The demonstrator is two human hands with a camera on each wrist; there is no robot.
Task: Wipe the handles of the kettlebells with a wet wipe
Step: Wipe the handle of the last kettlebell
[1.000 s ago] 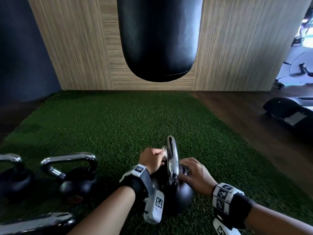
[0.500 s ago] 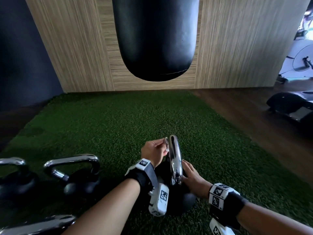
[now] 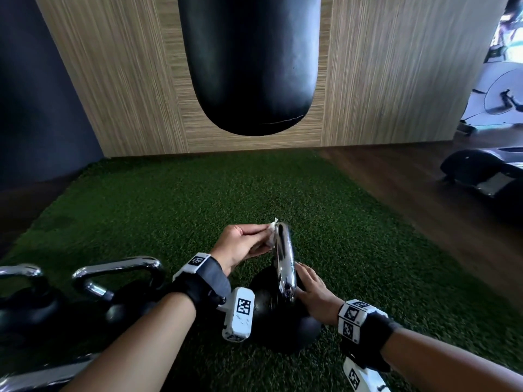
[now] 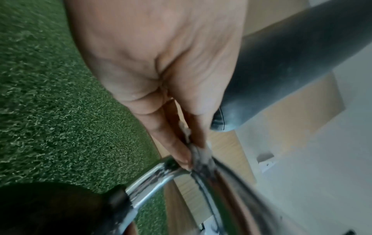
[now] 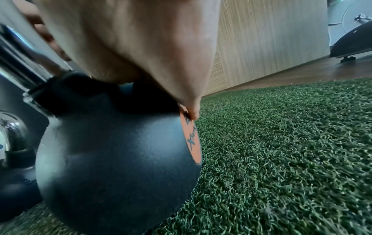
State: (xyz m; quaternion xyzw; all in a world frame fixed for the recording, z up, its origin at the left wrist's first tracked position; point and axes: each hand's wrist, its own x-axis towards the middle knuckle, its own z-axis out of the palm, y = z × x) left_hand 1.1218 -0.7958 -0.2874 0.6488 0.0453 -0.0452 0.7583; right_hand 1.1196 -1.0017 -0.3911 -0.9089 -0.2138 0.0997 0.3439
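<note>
A black kettlebell (image 3: 285, 326) with a chrome handle (image 3: 284, 264) stands on the green turf in front of me. My left hand (image 3: 267, 239) pinches a crumpled white wet wipe (image 3: 271, 235) against the top left of that handle. The left wrist view shows the wipe (image 4: 200, 153) squeezed between thumb and fingers on the handle's bend (image 4: 161, 173). My right hand (image 3: 307, 282) lies flat on the ball right of the handle. In the right wrist view the palm (image 5: 141, 55) presses on the ball (image 5: 112, 151), one fingertip touching its orange label (image 5: 192, 139).
More chrome-handled kettlebells stand on the turf to the left (image 3: 121, 281), at the far left (image 3: 19, 281) and at the bottom left (image 3: 42, 377). A black punching bag (image 3: 249, 66) hangs ahead before a wooden wall. Gym machines (image 3: 486, 171) sit on the wooden floor at right.
My left hand has slid the wipe up the handle from its side to the top bend. The right hand has flattened and shifted lower onto the ball.
</note>
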